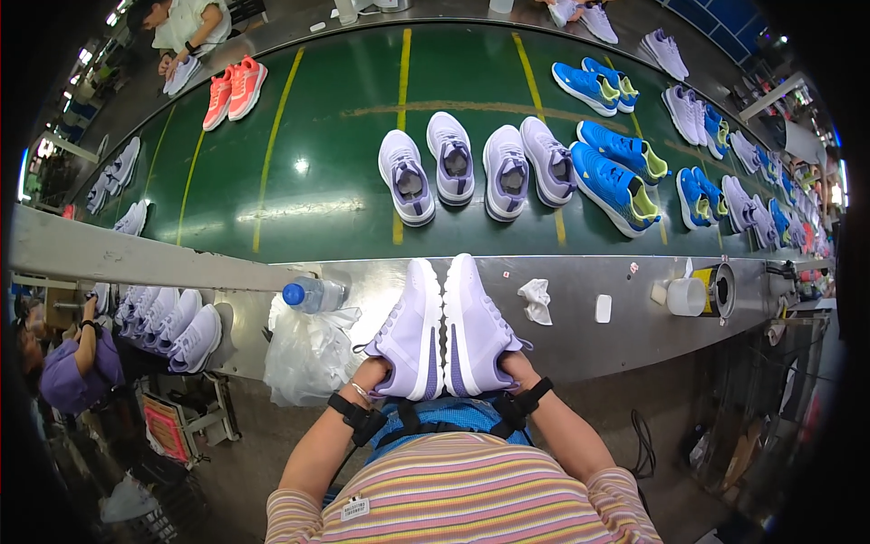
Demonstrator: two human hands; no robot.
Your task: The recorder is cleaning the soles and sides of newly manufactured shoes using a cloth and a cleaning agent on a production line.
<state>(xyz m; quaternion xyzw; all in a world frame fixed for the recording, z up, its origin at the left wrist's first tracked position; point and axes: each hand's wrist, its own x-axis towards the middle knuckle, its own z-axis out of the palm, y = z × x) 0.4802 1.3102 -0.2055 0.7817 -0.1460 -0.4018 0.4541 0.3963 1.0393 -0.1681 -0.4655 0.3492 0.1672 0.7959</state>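
Note:
A pair of lavender sneakers is held sole to sole, toes pointing away from me, over the metal ledge. My left hand [370, 374] grips the left lavender sneaker [403, 322] at its heel end, and my right hand [519, 367] has the right lavender sneaker [478, 322] the same way. The fingers of both hands are mostly hidden inside the shoe openings. The white and purple soles face each other with a narrow gap. Just beyond, two more pairs of lavender sneakers [406, 179] stand on the green conveyor belt [331, 181], paper visible inside them.
Blue sneakers [616, 172] and coral sneakers [234, 92] sit on the belt. Along the metal ledge [562, 335] lie a blue-capped bottle [314, 295], a plastic bag [308, 358], crumpled paper [536, 301] and a white cup [687, 296]. A grey rail [145, 249] crosses at left. Co-workers are at left.

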